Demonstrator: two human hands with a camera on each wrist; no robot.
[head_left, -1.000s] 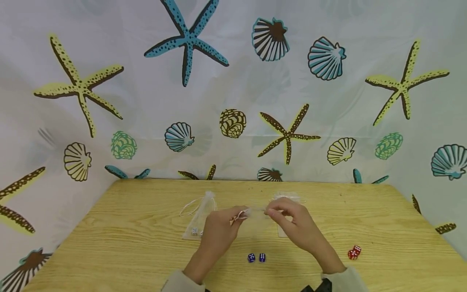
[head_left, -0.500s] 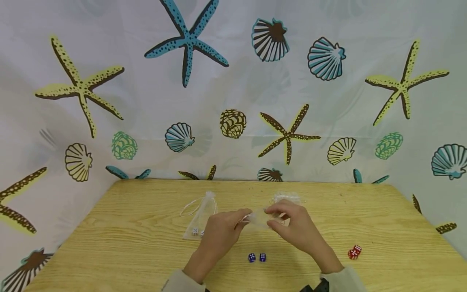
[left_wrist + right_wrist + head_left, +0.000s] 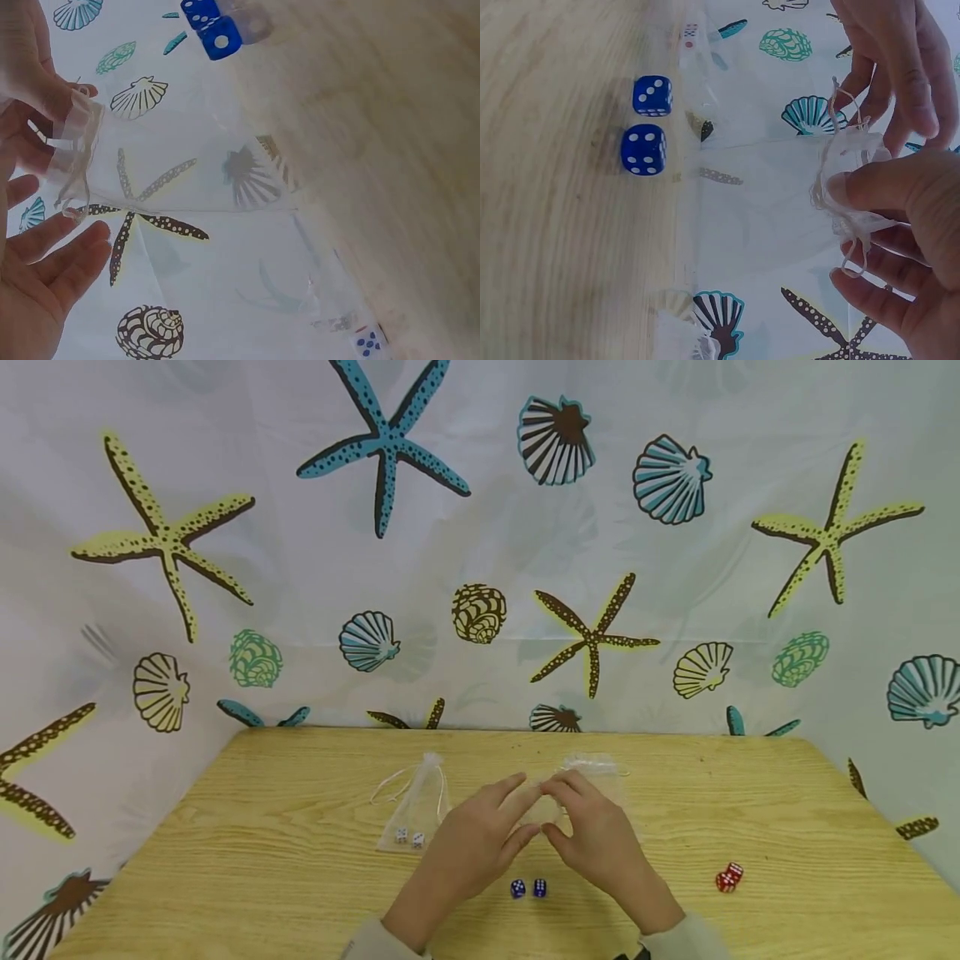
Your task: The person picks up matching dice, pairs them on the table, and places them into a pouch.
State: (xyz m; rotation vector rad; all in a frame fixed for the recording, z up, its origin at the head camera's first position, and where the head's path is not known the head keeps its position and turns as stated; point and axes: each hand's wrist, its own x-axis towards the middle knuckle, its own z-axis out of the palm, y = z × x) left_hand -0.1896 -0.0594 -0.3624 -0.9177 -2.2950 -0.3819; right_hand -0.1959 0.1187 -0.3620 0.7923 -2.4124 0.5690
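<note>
My right hand [image 3: 603, 843] holds a small sheer white drawstring bag [image 3: 855, 154] by its gathered mouth, the thumb pressed against the fabric and the fingers curled behind. Below the mouth, the see-through body hangs over the table. Close beside it is my left hand [image 3: 56, 277], fingers loosely extended and fingertips right at the bag's cord. In the head view the left hand [image 3: 480, 839] and the right one nearly meet, hiding much of the bag. Two blue dice [image 3: 528, 889] lie on the table just in front of the hands.
Another sheer bag [image 3: 411, 810] lies to the left with two white dice [image 3: 410, 838] inside. A flat sheer bag [image 3: 592, 765] lies behind the right hand. Two red dice [image 3: 727, 878] sit at the right of the wooden table [image 3: 285, 860]. A shell-patterned cloth [image 3: 480, 543] hangs behind.
My left hand has let go of the bag's mouth and spread its fingers. My right hand has shifted left and now holds the bag, after first pinching only its edge.
</note>
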